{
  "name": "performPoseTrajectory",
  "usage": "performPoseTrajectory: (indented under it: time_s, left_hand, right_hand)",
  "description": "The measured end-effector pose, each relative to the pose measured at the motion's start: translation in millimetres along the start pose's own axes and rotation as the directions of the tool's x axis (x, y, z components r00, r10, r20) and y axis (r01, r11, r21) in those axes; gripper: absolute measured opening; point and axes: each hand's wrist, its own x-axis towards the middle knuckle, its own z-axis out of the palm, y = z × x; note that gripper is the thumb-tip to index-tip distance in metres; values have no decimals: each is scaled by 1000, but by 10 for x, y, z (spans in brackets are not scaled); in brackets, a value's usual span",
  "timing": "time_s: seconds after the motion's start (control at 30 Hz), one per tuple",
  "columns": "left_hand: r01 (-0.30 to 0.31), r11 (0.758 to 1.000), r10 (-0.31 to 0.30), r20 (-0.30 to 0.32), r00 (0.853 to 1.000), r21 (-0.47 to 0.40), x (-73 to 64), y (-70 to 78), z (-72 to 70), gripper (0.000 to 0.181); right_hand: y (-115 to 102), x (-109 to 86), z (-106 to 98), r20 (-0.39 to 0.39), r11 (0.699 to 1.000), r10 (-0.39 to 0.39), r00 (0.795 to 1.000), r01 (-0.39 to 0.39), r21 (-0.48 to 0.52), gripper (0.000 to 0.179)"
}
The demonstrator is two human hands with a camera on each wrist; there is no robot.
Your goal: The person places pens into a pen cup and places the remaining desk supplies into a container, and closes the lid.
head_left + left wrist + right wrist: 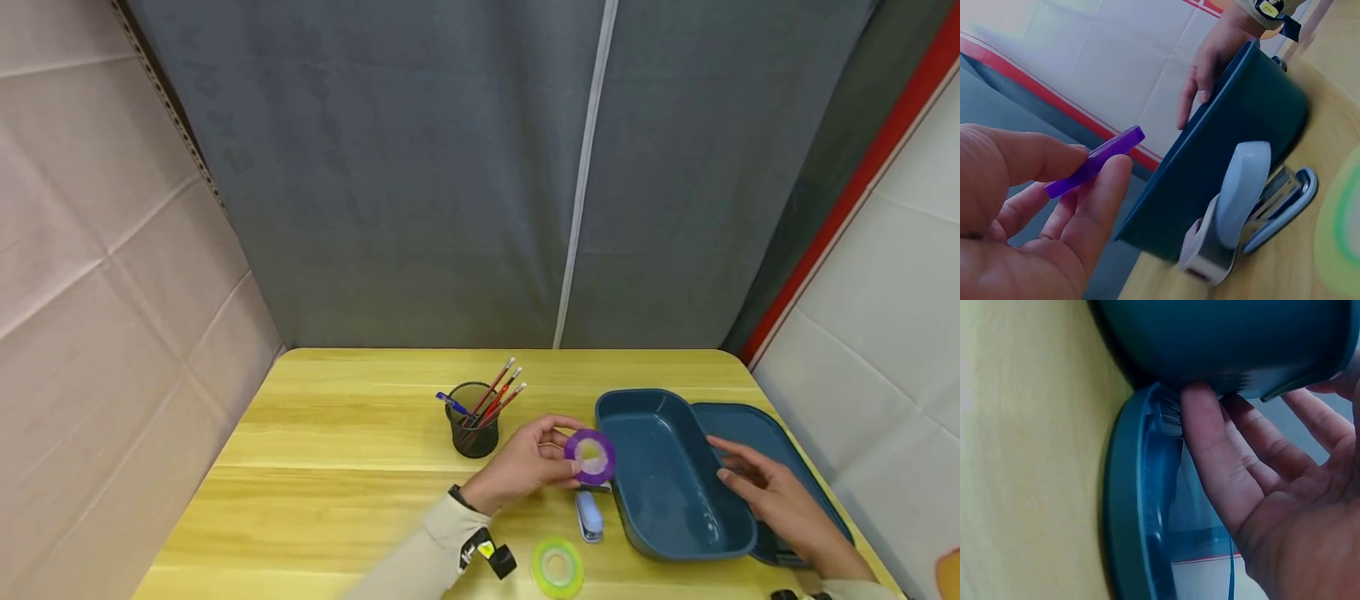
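My left hand [528, 462] pinches a roll of purple tape [607, 458] between thumb and fingers, held up at the left rim of a dark blue box [660, 492]. In the left wrist view the purple tape [1100, 164] shows edge-on. The box appears empty inside. Against its right outer wall rest the fingers of my right hand [783, 504], fairly straight; the right wrist view shows the thumb touching that wall [1229, 344]. Below the tape lies a light blue stapler [589, 515], close beside the box. A yellow-green tape roll [542, 568] lies nearer to me.
A dark blue lid [750, 423] lies right of the box, partly under it and my right hand. Behind my left hand stands a black mesh pen cup [474, 442] with several pencils and a blue pen. A grey curtain [420, 183] hangs behind the table.
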Motion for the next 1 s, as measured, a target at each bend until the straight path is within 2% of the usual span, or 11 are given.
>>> performPoseTrajectory:
  time_s: [0.2, 0.43, 0.8, 1.0]
  left_hand:
    - [47, 998, -46, 19, 999, -31, 149, -74, 169, 54]
    - [76, 997, -76, 20, 997, -30, 254, -125, 318, 53]
    - [71, 997, -70, -35, 997, 33, 323, -231, 460, 44]
    - [75, 995, -70, -79, 994, 68, 327, -220, 506, 42]
  right_hand:
    - [-9, -14, 6, 6, 1000, 6, 1000, -6, 27, 66]
    - [-7, -12, 4, 7, 999, 10, 1000, -10, 31, 65]
    - [-1, -16, 7, 8, 999, 3, 1000, -3, 38, 65]
    - [15, -8, 0, 12, 999, -6, 1000, 6, 38, 66]
